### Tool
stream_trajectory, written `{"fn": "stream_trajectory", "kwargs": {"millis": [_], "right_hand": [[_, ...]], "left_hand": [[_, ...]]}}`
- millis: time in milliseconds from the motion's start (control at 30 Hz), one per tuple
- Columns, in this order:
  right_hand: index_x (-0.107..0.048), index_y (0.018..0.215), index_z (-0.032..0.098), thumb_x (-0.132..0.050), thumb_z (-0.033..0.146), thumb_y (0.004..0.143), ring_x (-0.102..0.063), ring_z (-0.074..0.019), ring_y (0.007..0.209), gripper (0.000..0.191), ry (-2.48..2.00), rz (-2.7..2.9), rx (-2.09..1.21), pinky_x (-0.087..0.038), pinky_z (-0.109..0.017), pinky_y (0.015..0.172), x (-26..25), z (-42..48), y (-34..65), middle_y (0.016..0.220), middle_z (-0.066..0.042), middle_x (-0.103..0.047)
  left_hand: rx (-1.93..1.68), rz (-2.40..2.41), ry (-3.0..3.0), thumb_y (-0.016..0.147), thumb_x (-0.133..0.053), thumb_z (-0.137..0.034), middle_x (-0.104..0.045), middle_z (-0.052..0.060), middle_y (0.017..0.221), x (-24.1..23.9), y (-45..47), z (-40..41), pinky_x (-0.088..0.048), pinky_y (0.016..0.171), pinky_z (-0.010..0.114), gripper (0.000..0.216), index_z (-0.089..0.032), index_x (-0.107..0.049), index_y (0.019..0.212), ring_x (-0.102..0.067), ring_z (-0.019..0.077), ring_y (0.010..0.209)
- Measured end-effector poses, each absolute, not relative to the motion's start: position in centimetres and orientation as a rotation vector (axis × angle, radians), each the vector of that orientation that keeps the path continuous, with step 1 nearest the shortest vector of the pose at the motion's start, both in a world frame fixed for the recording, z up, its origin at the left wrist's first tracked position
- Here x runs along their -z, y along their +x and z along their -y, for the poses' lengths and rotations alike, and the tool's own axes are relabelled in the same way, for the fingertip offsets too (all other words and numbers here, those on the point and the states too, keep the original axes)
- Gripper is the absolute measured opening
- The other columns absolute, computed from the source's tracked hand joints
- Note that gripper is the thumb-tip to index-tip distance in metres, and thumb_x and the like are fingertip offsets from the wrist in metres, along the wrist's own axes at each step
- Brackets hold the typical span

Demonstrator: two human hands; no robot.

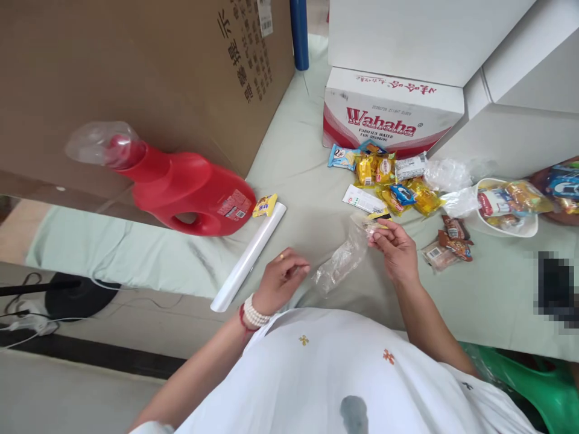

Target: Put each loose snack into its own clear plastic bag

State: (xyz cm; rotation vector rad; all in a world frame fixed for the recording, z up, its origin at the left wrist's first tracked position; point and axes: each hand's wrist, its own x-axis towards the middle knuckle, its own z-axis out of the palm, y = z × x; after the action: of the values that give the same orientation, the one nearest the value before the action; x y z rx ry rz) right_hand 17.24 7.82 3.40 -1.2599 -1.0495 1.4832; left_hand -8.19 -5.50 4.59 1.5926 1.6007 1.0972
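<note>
A crumpled clear plastic bag hangs from my right hand, which pinches its upper end between thumb and fingers. Close behind those fingertips lies a yellow-and-black packet, partly hidden. My left hand, with a bead bracelet at the wrist, hovers just left of the bag's loose end. Its fingers are loosely curled, a gap shows between thumb and fingers, and I see nothing held there. Several small wrapped snacks lie in a pile beyond my right hand. Brown snack packets lie to its right.
A white bowl of packaged snacks stands at the right. A Wahaha carton sits behind the pile. At the left are a red jug, a white roll, a yellow packet and a large cardboard box.
</note>
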Motion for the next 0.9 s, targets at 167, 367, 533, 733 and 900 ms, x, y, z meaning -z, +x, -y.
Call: {"fn": "stream_trajectory", "kwargs": {"millis": [167, 367, 533, 733, 900], "right_hand": [[-0.056, 0.132, 0.026, -0.084, 0.037, 0.076, -0.071, -0.0185, 0.080, 0.064, -1.240, 1.101, -1.393, -0.057, -0.039, 0.087, -4.4, -6.8, 16.8, 0.089, 0.000, -0.075], [-0.056, 0.134, 0.028, -0.081, 0.039, 0.082, -0.069, -0.0204, 0.087, 0.060, -1.318, 1.399, -1.108, -0.053, -0.038, 0.092, -4.6, -6.2, 18.1, 0.093, -0.001, -0.074], [-0.060, 0.121, 0.028, -0.081, 0.039, 0.081, -0.061, -0.0174, 0.080, 0.046, -1.265, 1.377, -1.211, -0.051, -0.032, 0.081, -4.1, -6.6, 18.1, 0.083, 0.002, -0.064], [-0.058, 0.106, 0.025, -0.080, 0.044, 0.079, -0.052, -0.0137, 0.065, 0.040, -1.347, 1.228, -1.228, -0.048, -0.027, 0.059, -3.3, -8.6, 17.8, 0.078, 0.003, -0.058], [-0.061, 0.101, 0.023, -0.081, 0.044, 0.077, -0.052, -0.0146, 0.069, 0.037, -1.418, 1.234, -1.064, -0.050, -0.027, 0.057, -2.2, -10.3, 19.8, 0.080, 0.002, -0.058]], "left_hand": [[-1.236, -1.524, 1.442, 0.088, -0.071, -0.032, -0.057, 0.000, 0.076, -4.7, -2.6, -1.1, -0.043, 0.064, 0.028, 0.013, -0.019, -0.072, 0.086, -0.049, 0.0120, 0.064], [-1.228, -1.327, 1.204, 0.080, -0.078, -0.041, -0.062, 0.001, 0.080, -2.4, 1.9, -5.2, -0.043, 0.065, 0.026, 0.025, -0.017, -0.071, 0.085, -0.052, 0.0124, 0.067], [-1.189, -1.287, 1.068, 0.084, -0.072, -0.046, -0.062, 0.001, 0.075, -0.8, 1.5, -5.0, -0.043, 0.067, 0.027, 0.030, -0.017, -0.067, 0.080, -0.052, 0.0132, 0.067], [-1.112, -1.332, 1.538, 0.083, -0.075, -0.039, -0.063, 0.005, 0.094, 0.1, -1.2, -2.4, -0.049, 0.079, 0.032, 0.025, -0.020, -0.064, 0.095, -0.057, 0.0181, 0.083], [-1.070, -1.280, 1.840, 0.091, -0.055, -0.020, -0.060, 0.011, 0.112, 0.1, -5.1, 1.6, -0.052, 0.089, 0.039, 0.024, -0.020, -0.065, 0.113, -0.060, 0.0225, 0.102]]}}
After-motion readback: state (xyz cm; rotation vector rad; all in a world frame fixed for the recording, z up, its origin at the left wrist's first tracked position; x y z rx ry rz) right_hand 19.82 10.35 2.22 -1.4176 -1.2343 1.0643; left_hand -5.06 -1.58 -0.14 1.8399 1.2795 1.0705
